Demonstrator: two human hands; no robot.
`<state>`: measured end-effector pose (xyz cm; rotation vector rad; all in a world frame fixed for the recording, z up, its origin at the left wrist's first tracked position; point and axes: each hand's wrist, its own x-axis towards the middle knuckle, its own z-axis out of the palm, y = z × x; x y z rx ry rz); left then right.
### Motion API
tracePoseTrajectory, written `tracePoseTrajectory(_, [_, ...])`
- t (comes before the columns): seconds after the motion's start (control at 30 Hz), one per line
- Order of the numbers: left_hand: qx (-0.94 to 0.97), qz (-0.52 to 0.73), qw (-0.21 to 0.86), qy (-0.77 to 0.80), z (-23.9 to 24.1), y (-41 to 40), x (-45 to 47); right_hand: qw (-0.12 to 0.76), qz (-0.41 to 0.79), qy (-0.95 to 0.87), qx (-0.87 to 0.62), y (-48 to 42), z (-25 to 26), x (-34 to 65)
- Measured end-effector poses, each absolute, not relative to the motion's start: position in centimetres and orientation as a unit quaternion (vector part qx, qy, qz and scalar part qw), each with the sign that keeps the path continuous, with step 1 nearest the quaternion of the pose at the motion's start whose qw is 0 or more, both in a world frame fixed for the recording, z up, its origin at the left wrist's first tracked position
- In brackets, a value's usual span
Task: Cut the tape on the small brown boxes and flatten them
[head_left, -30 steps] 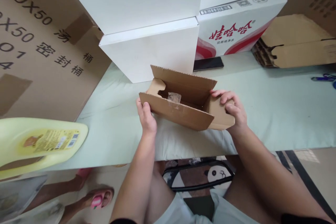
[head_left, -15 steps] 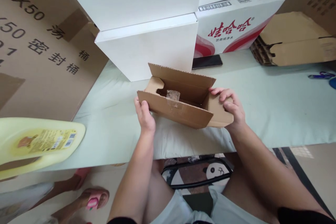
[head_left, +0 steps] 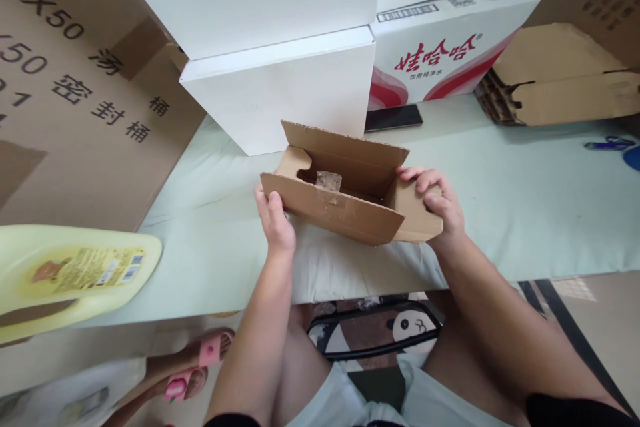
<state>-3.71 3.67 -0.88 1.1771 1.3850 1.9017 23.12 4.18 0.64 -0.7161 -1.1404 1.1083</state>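
Note:
Between my two hands is a small brown cardboard box (head_left: 345,213), its top flaps standing apart and its inside partly in shadow. A piece of clear tape (head_left: 329,182) sticks up from the near flap's edge. My left hand (head_left: 276,220) grips the box's left end, thumb on the near flap and the other fingers mostly hidden behind. My right hand (head_left: 440,203) is closed around the right end flap, fingers over its upper edge. The box is tilted toward me above the pale green cloth.
White boxes (head_left: 285,90) stand behind, one with red lettering (head_left: 435,57). A dark phone (head_left: 395,118) lies before them. Flattened cardboard (head_left: 565,73) and scissors (head_left: 610,144) are at right. A large carton (head_left: 90,113) and yellow bottle (head_left: 80,273) occupy the left. Another person's pink-sandalled feet (head_left: 190,380) show below.
My hands and the box hold almost the same pose. On the floor at lower left, the other person's leg and one foot have shifted to the right.

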Motion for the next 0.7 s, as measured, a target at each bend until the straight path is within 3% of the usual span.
tracePoseTrajectory(0.7, [0.439, 0.699, 0.254, 0.504, -0.93, 3.57, -3.72, 0.643, 0.496, -0.493, -0.312, 4.21, 0.68, 23.08])
